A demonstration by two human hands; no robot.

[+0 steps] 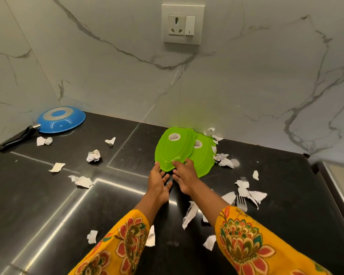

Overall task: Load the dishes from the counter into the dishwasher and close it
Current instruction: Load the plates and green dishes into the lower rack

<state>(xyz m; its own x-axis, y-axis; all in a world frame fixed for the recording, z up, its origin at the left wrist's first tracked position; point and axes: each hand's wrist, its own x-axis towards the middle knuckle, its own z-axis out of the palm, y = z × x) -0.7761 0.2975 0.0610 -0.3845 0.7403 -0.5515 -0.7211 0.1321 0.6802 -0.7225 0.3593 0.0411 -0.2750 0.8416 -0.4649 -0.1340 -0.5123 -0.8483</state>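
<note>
Two green plates lie upside down and overlapping on the black counter against the marble wall. The upper green plate [174, 148] rests partly on the lower green plate [204, 155]. My left hand [159, 183] has its thumb at the upper plate's near-left rim, fingers straight and spread below it. My right hand [184, 175] lays its fingers on that plate's near edge. A blue frying pan [61, 120] with a black handle lies upside down at the far left. A metal fork [241, 202] lies to the right of my right forearm.
Several crumpled and torn bits of white paper [93, 155] are scattered over the black counter [48, 205], some around the plates and the fork. A wall socket [182, 24] sits above. The counter's right edge [326, 179] drops off beside a light surface.
</note>
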